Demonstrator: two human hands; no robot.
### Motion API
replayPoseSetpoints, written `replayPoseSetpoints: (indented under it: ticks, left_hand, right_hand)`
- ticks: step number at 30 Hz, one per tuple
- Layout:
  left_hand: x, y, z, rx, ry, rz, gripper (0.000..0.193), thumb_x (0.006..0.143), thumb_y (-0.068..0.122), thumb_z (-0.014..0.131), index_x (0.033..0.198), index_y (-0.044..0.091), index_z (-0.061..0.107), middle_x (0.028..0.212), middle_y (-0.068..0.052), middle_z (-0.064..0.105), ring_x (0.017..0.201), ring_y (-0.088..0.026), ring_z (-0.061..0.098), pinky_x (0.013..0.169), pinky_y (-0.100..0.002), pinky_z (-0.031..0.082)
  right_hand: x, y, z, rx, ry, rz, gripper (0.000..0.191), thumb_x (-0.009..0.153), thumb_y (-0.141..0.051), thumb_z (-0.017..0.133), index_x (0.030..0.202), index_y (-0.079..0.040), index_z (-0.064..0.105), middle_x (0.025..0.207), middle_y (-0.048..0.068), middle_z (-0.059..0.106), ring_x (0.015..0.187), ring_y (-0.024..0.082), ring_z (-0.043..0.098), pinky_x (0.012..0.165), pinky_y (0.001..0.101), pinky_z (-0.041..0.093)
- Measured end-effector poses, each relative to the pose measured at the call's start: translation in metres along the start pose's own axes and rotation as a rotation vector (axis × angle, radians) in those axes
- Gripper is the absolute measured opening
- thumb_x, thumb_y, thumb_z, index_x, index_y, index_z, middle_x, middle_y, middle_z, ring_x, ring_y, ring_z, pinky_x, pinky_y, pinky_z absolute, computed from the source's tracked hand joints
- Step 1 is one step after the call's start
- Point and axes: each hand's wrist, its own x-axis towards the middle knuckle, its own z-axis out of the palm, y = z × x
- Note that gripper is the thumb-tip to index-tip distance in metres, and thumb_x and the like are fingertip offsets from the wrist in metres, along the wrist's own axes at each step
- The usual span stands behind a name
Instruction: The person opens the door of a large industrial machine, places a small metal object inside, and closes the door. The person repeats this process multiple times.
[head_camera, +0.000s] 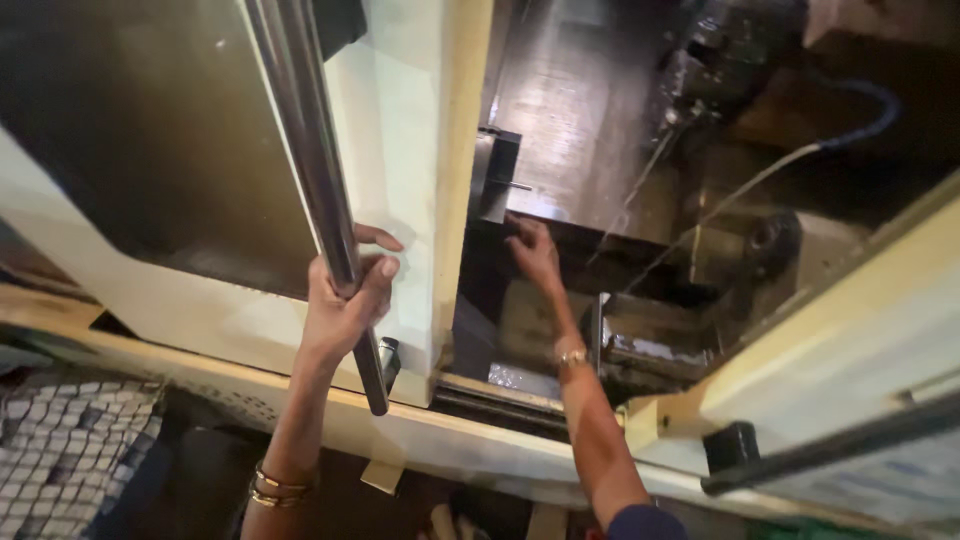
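Observation:
My left hand (347, 296) is wrapped around a long polished steel bar handle (312, 160) on the cream sliding door (405, 130) of a machine enclosure. The door has a dark window (150, 130). My right hand (532, 250) reaches through the door gap into the dark machine interior, fingers loosely curled near a small metal block with a thin rod (500, 180). Whether it touches or holds anything I cannot tell. I wear bangles on the left wrist and a bracelet on the right.
Inside stand a dark tool turret (730, 50), a blue coolant hose (870, 115) and wet metal surfaces. A second cream door panel (850, 340) with a black handle (800, 455) is at right. A checked fabric (60, 440) lies at lower left.

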Motion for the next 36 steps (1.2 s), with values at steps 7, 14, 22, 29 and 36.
replayPoseSetpoints:
  ticks: [7,14,22,29,36]
  left_hand:
    - [0.005,-0.039,-0.03,-0.317,-0.478,-0.147,0.031,0.096,0.027,0.062,0.104,-0.003,0.06,0.046,0.006,0.041,0.034,-0.004,0.035,0.031,-0.021,0.027]
    - [-0.004,-0.051,-0.019,-0.326,-0.419,-0.158,0.036,0.097,0.033,0.065,0.099,-0.003,0.061,0.05,0.007,0.04,0.039,-0.004,0.034,0.034,-0.022,0.028]
    - [-0.019,-0.036,0.046,-0.311,-0.348,-0.23,0.031,0.098,0.029,0.064,0.099,-0.002,0.06,0.051,0.005,0.038,0.039,-0.005,0.031,0.037,-0.023,0.025]
    - [-0.025,-0.047,0.115,-0.307,-0.371,-0.211,0.022,0.098,0.02,0.062,0.098,-0.001,0.06,0.049,0.005,0.039,0.037,-0.004,0.032,0.035,-0.022,0.025]
    - [-0.032,-0.069,0.184,-0.322,-0.377,-0.202,0.012,0.097,0.013,0.065,0.1,0.002,0.061,0.05,0.006,0.045,0.036,-0.003,0.038,0.032,-0.022,0.027]
  right_hand:
    - [-0.185,-0.071,-0.075,-0.178,-0.063,-0.331,0.013,0.094,-0.018,0.074,0.094,-0.006,0.078,0.105,0.011,0.075,0.097,0.022,0.074,0.082,0.0329,0.061]
    - [-0.279,-0.116,-0.26,-0.554,0.736,-0.471,0.037,0.107,-0.03,0.056,0.09,0.0,0.069,0.081,0.008,0.071,0.07,0.017,0.069,0.067,0.0286,0.057]
    - [-0.266,-0.121,-0.386,-0.905,0.735,-0.313,0.024,0.109,-0.021,0.069,0.108,0.002,0.074,0.169,0.019,0.036,0.141,0.034,0.055,0.113,0.0423,0.049]
    - [-0.246,-0.118,-0.416,-0.886,0.681,-0.208,0.017,0.096,-0.017,0.073,0.1,-0.001,0.071,0.165,0.02,0.044,0.121,0.034,0.065,0.089,0.0361,0.057]
    - [-0.252,-0.119,-0.401,-0.596,0.826,-0.17,0.017,0.106,-0.018,0.063,0.107,-0.001,0.068,0.115,0.01,0.069,0.092,0.021,0.067,0.08,0.0319,0.053]
